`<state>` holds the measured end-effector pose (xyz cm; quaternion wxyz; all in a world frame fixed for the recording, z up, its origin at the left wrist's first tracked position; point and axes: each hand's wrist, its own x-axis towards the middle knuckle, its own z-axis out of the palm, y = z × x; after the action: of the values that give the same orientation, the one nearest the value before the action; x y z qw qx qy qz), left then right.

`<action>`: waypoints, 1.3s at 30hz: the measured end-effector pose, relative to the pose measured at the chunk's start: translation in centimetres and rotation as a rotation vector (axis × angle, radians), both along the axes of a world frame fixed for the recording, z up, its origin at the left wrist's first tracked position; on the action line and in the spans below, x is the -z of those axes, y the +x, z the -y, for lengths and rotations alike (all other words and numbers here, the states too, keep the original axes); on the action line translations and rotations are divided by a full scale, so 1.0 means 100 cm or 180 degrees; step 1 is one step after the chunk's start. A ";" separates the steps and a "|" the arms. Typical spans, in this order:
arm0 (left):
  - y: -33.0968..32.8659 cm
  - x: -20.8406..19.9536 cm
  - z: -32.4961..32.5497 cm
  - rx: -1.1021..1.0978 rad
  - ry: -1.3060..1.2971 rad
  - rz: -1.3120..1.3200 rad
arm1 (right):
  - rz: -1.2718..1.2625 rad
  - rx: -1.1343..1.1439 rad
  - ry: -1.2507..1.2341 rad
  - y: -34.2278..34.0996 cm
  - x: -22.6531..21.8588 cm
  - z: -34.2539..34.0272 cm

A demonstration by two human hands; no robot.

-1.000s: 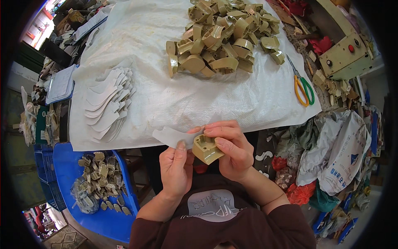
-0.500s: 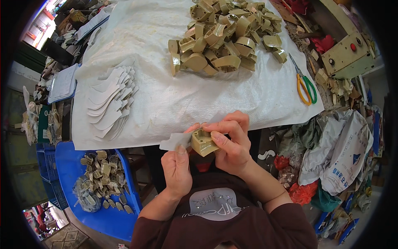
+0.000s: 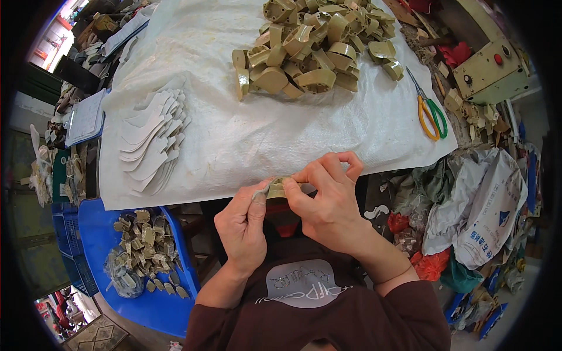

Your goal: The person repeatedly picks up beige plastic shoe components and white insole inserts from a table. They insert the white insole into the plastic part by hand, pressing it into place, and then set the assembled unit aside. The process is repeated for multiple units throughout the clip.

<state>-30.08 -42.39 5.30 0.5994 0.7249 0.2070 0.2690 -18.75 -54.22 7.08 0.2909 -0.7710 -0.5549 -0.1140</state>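
At the near edge of the cloth-covered table, my right hand [image 3: 325, 202] grips a glossy tan block [image 3: 277, 188] shaped like a shoe heel, between thumb and fingers. My left hand [image 3: 241, 225] is closed opposite it, pinching a thin light-grey cut piece [image 3: 261, 192] against the block's left side. Much of the piece is hidden by the left fingers. On the left of the table lies a fanned stack of curved light-grey pieces [image 3: 153, 143]. A big heap of similar tan blocks [image 3: 316, 55] sits at the far side.
Scissors [image 3: 431, 114] with yellow and green handles lie near the table's right edge. Below left, a blue plastic chair [image 3: 152, 316] bears small tan pieces [image 3: 146, 243] and a plastic bag [image 3: 126, 278]. Sacks [image 3: 489, 205] crowd the right; a control box [image 3: 494, 70] stands beyond.
The block has turned in my hands, so its hollow top no longer shows. My left hand has closed over the grey piece, which stuck out to the left before.
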 end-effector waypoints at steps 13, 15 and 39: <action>0.016 0.026 -0.011 0.0002 0.1393 0.0875 | -0.1182 -0.0612 0.0904 0.017 0.029 -0.001; 0.015 0.019 -0.010 -0.0027 0.1426 0.0867 | -0.1579 -0.0847 0.0993 0.018 0.030 0.001; 0.005 0.009 -0.026 -0.0176 0.1735 0.1339 | -0.2574 -0.0075 0.1673 -0.003 0.023 0.016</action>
<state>-29.61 -39.79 4.35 0.4058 0.7812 0.0190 0.4740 -19.07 -55.86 4.80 0.6696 -0.6476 -0.3584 0.0619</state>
